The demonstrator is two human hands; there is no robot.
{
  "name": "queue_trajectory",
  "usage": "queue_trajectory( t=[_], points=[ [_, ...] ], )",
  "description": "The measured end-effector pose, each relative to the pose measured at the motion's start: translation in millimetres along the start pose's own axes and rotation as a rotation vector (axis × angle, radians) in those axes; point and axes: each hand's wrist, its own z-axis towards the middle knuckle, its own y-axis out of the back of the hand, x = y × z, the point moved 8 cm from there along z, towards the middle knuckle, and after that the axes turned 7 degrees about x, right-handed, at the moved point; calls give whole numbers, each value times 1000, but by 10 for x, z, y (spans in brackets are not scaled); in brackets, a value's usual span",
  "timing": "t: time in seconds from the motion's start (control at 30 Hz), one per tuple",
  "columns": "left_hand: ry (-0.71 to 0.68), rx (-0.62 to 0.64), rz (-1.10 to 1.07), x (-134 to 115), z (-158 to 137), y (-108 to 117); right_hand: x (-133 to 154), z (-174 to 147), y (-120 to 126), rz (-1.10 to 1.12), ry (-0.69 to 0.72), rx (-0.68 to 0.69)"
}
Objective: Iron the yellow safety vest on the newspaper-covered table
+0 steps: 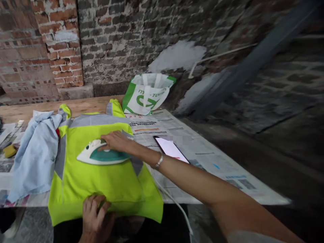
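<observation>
A neon yellow safety vest [101,182] with grey reflective bands lies flat over newspaper on the table. A white and teal clothes iron [100,156] rests on the vest's middle. My right hand [117,141] is closed around the iron's handle, with a bracelet on the wrist. At the near edge of the table my left hand [95,211] presses down on the vest's lower hem, fingers spread over the cloth. The iron's white cord [174,202] trails off the front edge.
A light blue garment [35,155] lies crumpled left of the vest. A phone [170,148] with a lit screen sits on the newspaper [202,152] to the right. A green and white bag [148,92] stands at the back by the brick wall. A yellow sponge [10,151] lies far left.
</observation>
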Motion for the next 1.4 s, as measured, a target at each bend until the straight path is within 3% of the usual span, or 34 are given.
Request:
queue_trajectory(
  t=[0.23,0.37,0.53,0.83,0.97,1.13,1.4],
  points=[
    [-12,35,-6,-3,54,25,-981,862,257,37,-290,-132],
    [-42,93,16,-9,61,-1,-1155,958,279,89,-340,-107],
    [1,92,4,27,54,-11,-855,551,174,111,-240,-28],
    [-57,104,27,1,89,20,239,-761,-179,105,-1,107],
    [-40,86,26,18,59,15,378,-916,-217,80,16,104],
    [-28,83,4,13,38,-3,131,-519,-99,50,-80,2],
    [2,65,-25,-3,12,-13,-734,595,172,51,-282,-143]
  ],
)
